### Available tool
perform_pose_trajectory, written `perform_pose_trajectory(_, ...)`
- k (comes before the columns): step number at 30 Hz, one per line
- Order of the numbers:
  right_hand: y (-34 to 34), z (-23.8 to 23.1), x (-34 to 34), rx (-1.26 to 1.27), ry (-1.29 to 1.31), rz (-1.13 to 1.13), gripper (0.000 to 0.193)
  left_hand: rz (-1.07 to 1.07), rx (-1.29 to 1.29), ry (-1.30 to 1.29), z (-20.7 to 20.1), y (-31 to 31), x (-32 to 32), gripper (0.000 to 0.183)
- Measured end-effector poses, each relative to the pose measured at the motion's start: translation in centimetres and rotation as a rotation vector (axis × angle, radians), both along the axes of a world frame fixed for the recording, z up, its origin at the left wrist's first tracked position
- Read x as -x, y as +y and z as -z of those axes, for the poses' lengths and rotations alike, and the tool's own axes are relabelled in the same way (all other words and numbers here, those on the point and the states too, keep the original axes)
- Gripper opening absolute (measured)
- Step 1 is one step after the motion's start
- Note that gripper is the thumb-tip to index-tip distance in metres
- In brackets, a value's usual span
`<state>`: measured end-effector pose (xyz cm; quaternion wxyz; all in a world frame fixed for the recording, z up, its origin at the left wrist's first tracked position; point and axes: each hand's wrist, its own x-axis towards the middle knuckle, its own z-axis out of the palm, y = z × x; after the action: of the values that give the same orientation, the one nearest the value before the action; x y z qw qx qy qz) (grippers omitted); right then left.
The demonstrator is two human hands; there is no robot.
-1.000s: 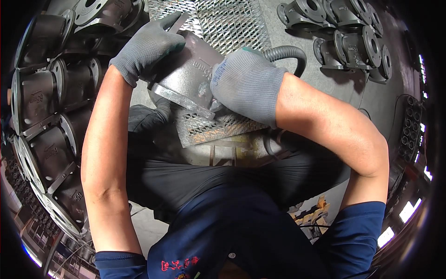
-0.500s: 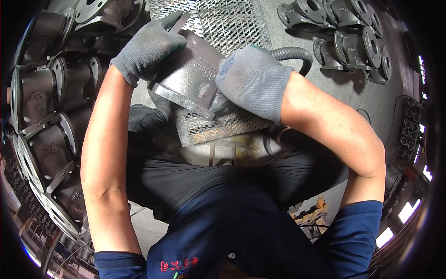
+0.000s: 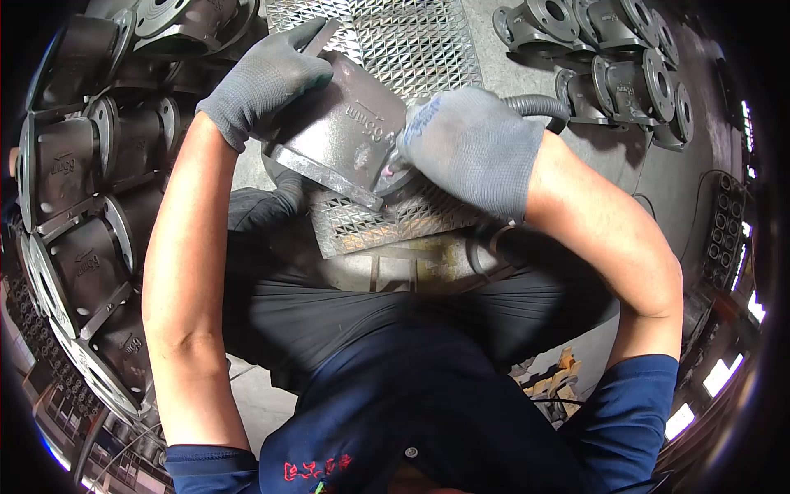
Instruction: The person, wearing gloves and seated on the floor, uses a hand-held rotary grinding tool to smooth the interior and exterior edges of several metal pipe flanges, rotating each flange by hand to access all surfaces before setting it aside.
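Observation:
A dark grey cast-iron flanged valve body (image 3: 346,123) lies tilted over a metal mesh grate, raised lettering on its side. My left hand (image 3: 280,78), in a grey knit glove, is closed round its far-left flange; the thumb and some fingers are hidden behind the casting. My right hand (image 3: 473,148), gloved alike, wraps round a die grinder (image 3: 393,167), of which only the front end with a small pinkish tip shows. That tip is at the casting's right side, close to the near flange. A grey corrugated hose (image 3: 539,105) emerges from behind the right glove.
Stacked flanged castings (image 3: 78,173) rise close along my left. More castings (image 3: 629,86) stand on the floor at the far right. The mesh grate (image 3: 411,49) extends under and beyond the workpiece. My dark-clad legs flank the near side. A dark rack with round holes (image 3: 724,214) stands far right.
My right hand has shifted a little to the right and nearer, bringing the grinder's pinkish tip into sight. My left hand and the casting have hardly moved.

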<state>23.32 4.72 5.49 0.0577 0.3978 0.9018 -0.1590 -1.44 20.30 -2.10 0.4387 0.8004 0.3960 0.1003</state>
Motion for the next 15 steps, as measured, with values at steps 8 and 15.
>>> perform_pose_trajectory(8, 0.04, -0.37, 0.53, 0.094, -0.08, 0.024, 0.017, 0.011, -0.02, 0.042, -0.16, 0.23, 0.37, 0.071)
perform_pose_trajectory(15, 0.16, 0.2, 0.76, 0.092, -0.084, -0.012, 0.015, -0.095, 0.013, 0.001, -0.88, -0.66, -0.19, 0.071)
